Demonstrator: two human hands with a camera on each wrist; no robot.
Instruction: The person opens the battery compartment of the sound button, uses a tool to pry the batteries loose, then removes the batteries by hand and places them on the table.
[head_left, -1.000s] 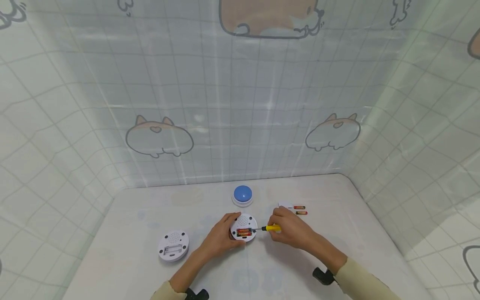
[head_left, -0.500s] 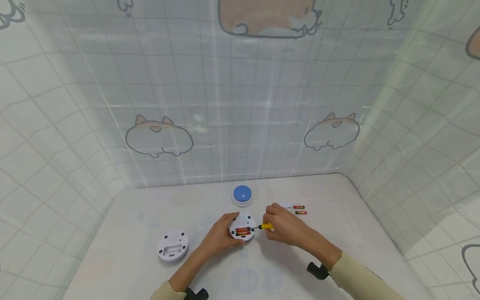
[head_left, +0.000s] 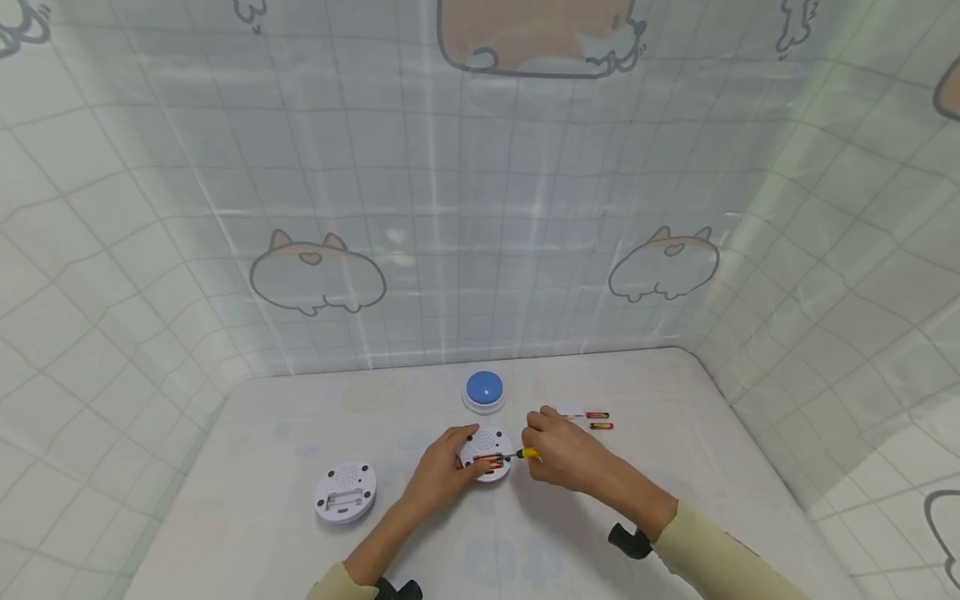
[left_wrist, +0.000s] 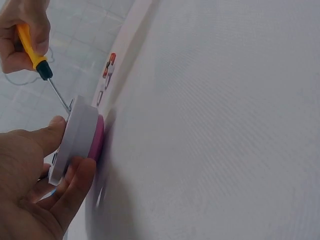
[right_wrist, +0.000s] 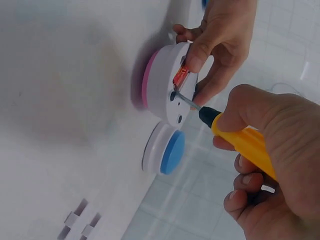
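A round white push button (head_left: 486, 437) with a pink cap is turned underside up, its battery compartment uncovered. My left hand (head_left: 442, 471) grips it by the side, fingers under the rim. The left thumb (right_wrist: 198, 56) lies over the batteries (right_wrist: 181, 76) in the compartment. With my right hand (head_left: 564, 450) I hold a screwdriver (right_wrist: 247, 147) by its yellow handle. In the right wrist view its metal tip meets the end of the compartment, beside a battery. The left wrist view shows the pink cap (left_wrist: 98, 137) facing the table.
Behind stands a blue-capped push button (head_left: 484, 388). On the left lies another upturned white button (head_left: 346, 493), its compartment showing bare contacts. Two loose batteries (head_left: 602, 426) and a small white cover (head_left: 572, 411) lie beyond my right hand. A patterned wall curtain (head_left: 480, 208) borders the table.
My left thumb has moved from the button's near rim up onto the batteries. My right hand has shifted slightly left with the screwdriver, and less of the yellow handle shows.
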